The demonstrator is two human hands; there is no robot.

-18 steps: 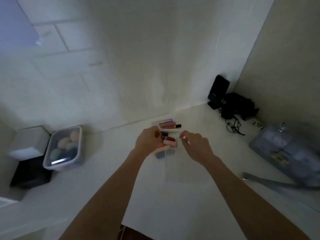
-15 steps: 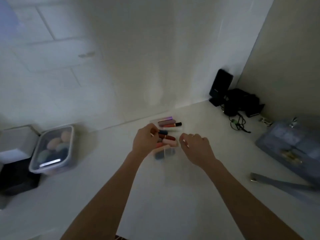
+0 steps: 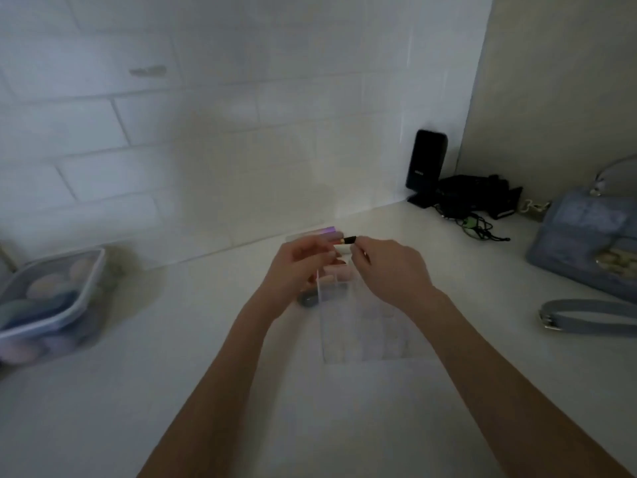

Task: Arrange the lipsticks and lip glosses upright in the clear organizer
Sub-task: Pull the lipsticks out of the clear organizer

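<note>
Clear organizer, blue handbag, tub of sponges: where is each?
Clear organizer (image 3: 348,326): head view, its bare front wall.
Blue handbag (image 3: 586,243): head view, its front flap.
Tub of sponges (image 3: 88,281): head view, its rim.

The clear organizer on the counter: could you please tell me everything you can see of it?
The clear plastic organizer is a see-through, box-like piece with thin upright walls and at least one divider, standing on the white counter straight ahead of the person. Its near compartments look empty; how many there are is hard to tell in the dim, blurred view. Lipsticks lie clustered at its far left end, seen partly through the plastic. The left hand and right hand hover over that end; whether they touch it cannot be told.
</note>
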